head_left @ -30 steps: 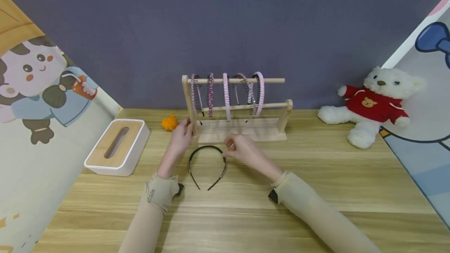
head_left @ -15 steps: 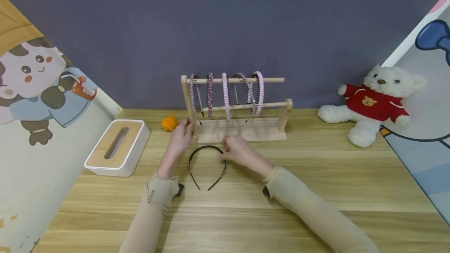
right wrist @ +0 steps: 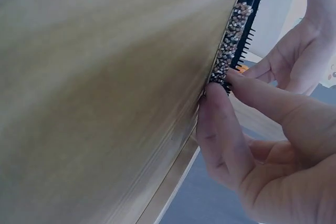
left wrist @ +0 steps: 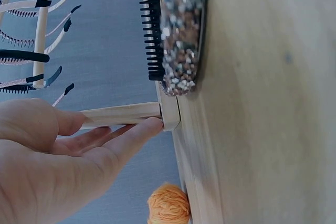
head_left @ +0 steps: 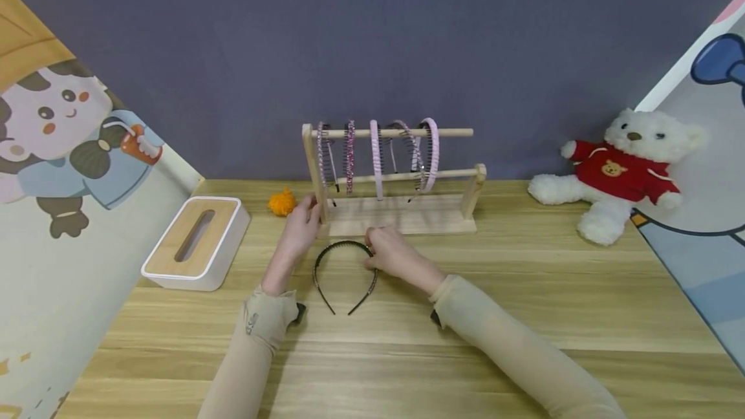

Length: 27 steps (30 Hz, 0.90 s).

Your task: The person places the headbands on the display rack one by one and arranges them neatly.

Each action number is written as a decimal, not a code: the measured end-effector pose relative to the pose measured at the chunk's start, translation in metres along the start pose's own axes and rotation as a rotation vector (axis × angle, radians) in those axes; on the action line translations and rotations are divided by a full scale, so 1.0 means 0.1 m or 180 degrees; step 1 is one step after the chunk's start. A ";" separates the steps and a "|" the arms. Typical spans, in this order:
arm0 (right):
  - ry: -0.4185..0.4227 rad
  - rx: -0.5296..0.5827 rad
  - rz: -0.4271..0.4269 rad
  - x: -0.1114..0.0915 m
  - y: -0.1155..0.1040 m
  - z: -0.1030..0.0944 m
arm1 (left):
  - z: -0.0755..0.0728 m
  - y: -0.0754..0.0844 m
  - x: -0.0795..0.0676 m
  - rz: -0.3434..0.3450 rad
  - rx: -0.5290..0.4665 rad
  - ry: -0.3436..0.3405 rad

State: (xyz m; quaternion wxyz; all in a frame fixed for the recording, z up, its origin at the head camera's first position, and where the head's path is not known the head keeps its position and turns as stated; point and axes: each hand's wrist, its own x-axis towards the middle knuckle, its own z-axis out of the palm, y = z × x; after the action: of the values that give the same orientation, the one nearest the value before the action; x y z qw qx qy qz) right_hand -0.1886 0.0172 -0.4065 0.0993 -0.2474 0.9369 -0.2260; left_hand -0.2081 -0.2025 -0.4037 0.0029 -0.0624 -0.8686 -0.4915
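Note:
A black headband (head_left: 347, 243) with glittery stones lies on the table in front of a wooden headband rack (head_left: 401, 213), its two ends toward me. My right hand (head_left: 398, 255) pinches the headband's right side between thumb and index finger; the right wrist view shows the stone-covered band (right wrist: 231, 40) at those fingertips. At the rack's left end my left hand (head_left: 301, 224) holds the upright post (left wrist: 123, 114), thumb on one side and fingers on the other. Several pink and glittery headbands (head_left: 377, 160) hang over the rack's upper bar.
An orange yarn ball (head_left: 282, 202) sits just left of the rack. Farther left stands a white tissue box (head_left: 194, 244) with a wooden lid. A white teddy bear (head_left: 623, 170) in a red sweater leans at the back right. A dark wall (head_left: 372, 37) rises behind the rack.
My right hand has moved slightly left and closed its fingertips on the headband. The left hand stays at the rack's post.

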 end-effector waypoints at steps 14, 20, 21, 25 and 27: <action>-0.0027 0.0105 0.0122 -0.04 0.03 -0.04 | 0.02 0.00 0.02 0.0068 0.0093 0.0035; 0.0077 0.0117 0.0051 -0.08 0.02 -0.07 | 0.02 0.00 0.02 0.0069 0.0081 0.0039; 0.0110 0.0129 0.0040 -0.09 0.02 -0.08 | 0.02 0.00 0.02 0.0051 0.0067 0.0042; 0.0243 0.0204 0.0035 -0.12 0.02 -0.11 | 0.02 0.00 0.01 0.0024 0.0037 0.0044; 0.0304 0.0231 0.0051 -0.13 0.02 -0.13 | 0.02 0.00 0.01 0.0005 0.0006 0.0040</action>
State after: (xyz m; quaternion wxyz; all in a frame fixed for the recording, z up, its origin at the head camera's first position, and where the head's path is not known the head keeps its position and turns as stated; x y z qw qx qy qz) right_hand -0.1820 0.0303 -0.3946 0.0652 -0.2251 0.9337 -0.2706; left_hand -0.2088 -0.2010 -0.4049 0.0088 -0.0599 -0.8690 -0.4911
